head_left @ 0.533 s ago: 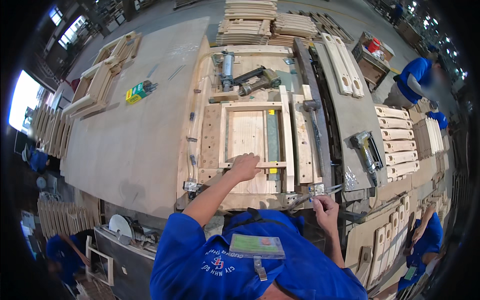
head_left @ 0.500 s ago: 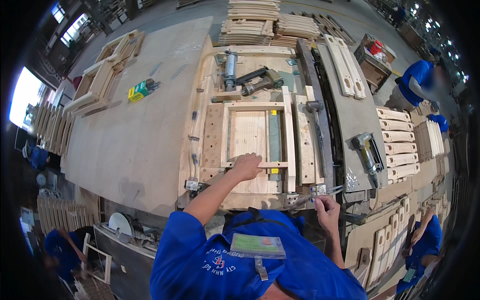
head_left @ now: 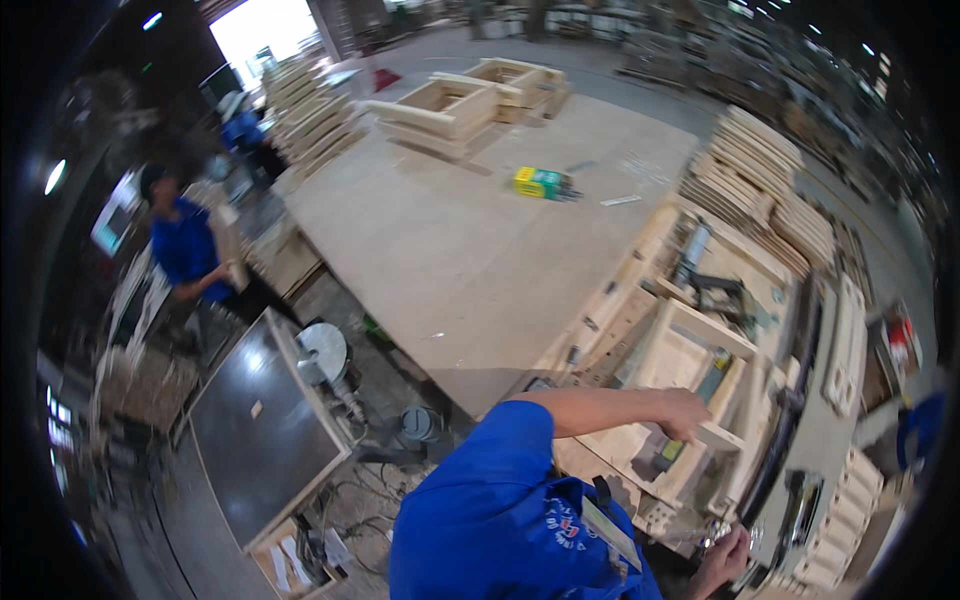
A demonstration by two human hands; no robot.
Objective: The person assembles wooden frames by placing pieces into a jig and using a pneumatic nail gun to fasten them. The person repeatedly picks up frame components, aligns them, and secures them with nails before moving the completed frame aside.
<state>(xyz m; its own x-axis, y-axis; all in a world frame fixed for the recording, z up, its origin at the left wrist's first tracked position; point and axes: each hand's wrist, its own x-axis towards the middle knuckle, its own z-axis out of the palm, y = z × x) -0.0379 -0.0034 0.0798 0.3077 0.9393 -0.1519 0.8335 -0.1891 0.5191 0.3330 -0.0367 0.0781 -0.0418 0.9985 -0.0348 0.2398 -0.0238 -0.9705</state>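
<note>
The left hand [head_left: 684, 412] lies on the near rail [head_left: 721, 436] of a pale wooden frame [head_left: 714, 329], which stretches beyond it. The fingers bend down over the wood, but I cannot tell whether they grip or merely rest. Closer to the body, the right hand [head_left: 724, 560] has its fingers bunched narrowly at a small metal fitting [head_left: 715, 531] — blur hides whether they close on it.

Both hands sit low in the view and right of its middle, so the gaze may be elsewhere; a slip at the fitting could then go unnoticed. If that fitting works some clamping part, fingers over the rail could get pinched. Lopsided pressure from the left hand could skew the frame. Beyond that hand, past the far rail, lies a nail gun [head_left: 737, 300] — a careless reach could knock it against the wood.
</note>
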